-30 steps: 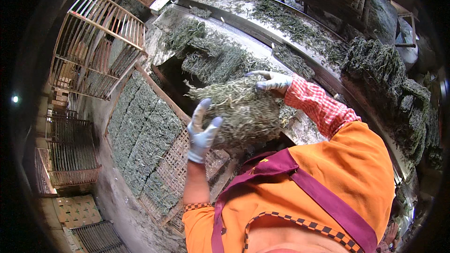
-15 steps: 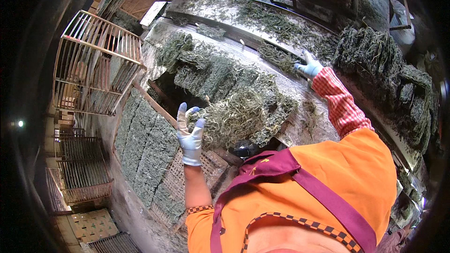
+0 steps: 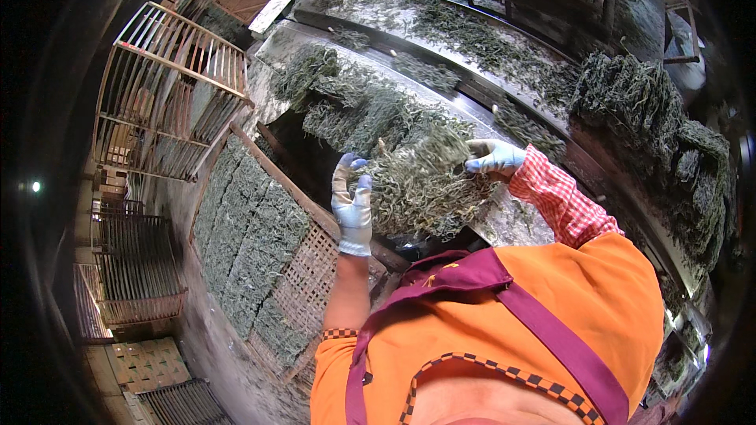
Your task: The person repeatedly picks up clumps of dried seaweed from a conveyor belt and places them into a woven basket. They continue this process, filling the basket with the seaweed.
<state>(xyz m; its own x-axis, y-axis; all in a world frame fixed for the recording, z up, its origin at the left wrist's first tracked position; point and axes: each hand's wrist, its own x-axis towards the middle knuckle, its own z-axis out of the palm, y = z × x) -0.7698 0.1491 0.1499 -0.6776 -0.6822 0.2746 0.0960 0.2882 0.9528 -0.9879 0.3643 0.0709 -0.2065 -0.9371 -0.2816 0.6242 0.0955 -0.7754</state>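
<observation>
A long table (image 3: 520,220) runs across the middle, strewn with grey-green plant scraps. The person in front of it wears an orange shirt (image 3: 583,283) and a purple apron (image 3: 461,274). A slatted wooden rack (image 3: 185,72) stands at the left, and near it lies a woven tray (image 3: 315,267), partly covered with flat slabs (image 3: 248,228) of dried plant. A dark heap (image 3: 630,102) of stalks sits at the right. On the near side of the table, a loose clump (image 3: 429,193) of dried plant lies between the person's 2 gloved hands, just beside more of the same stuff. The left hand (image 3: 353,208) is open at the clump's left edge, thumb and fingers spread; whether it touches is unclear. The right hand (image 3: 498,159), below a red-and-white checked sleeve (image 3: 559,197), meets the clump's upper right side with bent fingers; whether it grips cannot be told.
</observation>
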